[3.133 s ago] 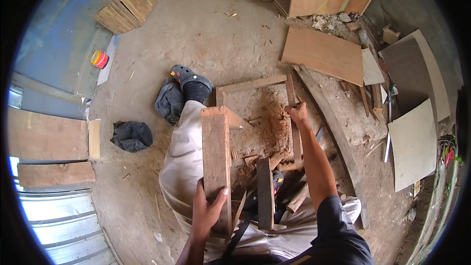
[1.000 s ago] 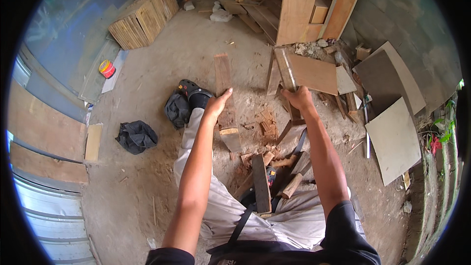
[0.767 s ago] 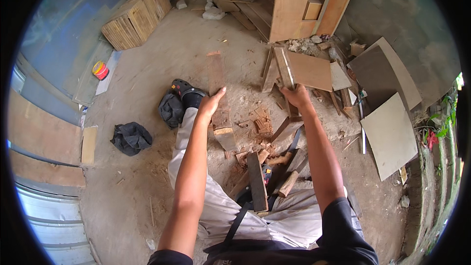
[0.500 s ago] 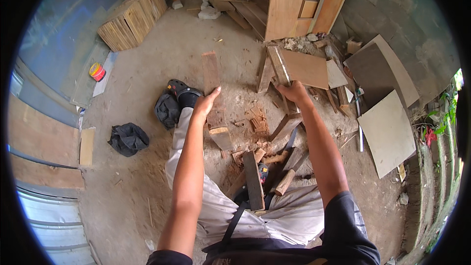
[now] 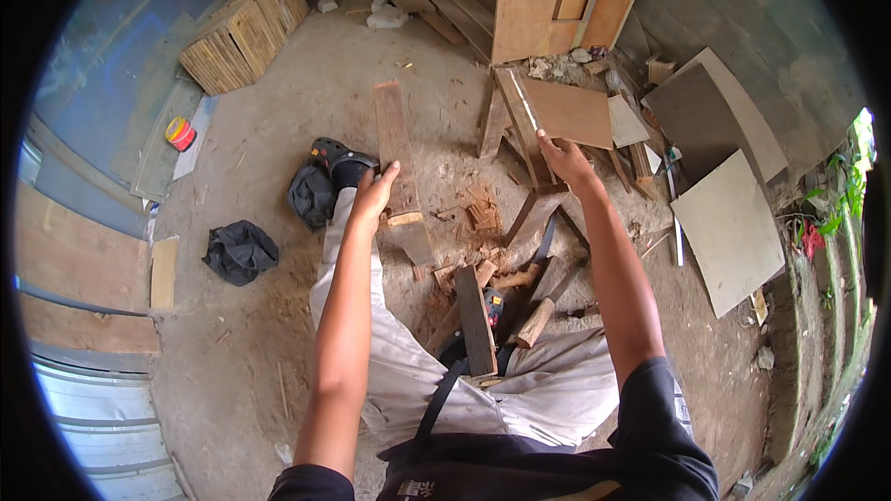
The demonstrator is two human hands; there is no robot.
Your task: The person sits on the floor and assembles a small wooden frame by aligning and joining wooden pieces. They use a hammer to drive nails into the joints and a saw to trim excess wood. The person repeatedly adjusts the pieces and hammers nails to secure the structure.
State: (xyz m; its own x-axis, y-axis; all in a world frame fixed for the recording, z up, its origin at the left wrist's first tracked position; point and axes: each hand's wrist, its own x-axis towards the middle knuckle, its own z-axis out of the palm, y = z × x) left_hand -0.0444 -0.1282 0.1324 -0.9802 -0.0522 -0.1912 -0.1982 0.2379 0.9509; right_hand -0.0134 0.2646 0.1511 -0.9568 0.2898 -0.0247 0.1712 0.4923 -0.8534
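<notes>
Left hand: your left hand [image 5: 373, 193] clasps the outer edge of the left board [image 5: 395, 144], thumb on top.
Right hand: your right hand [image 5: 568, 167] rests at the near part of the right board [image 5: 527, 133], thumb extended; you cannot tell whether its hidden fingers close.
Change: earlier, your left hand gripped wood close to your lap; now that arm reaches forward.
Between boards: reddish wood chips [image 5: 482, 213].
Nearer you: a dark wooden block [image 5: 475, 320].

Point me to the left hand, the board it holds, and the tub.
Left hand [image 5: 375, 192]: head view, back of the hand.
Board [image 5: 393, 141]: head view, broad face.
Tub [image 5: 184, 137]: head view, red side.
</notes>
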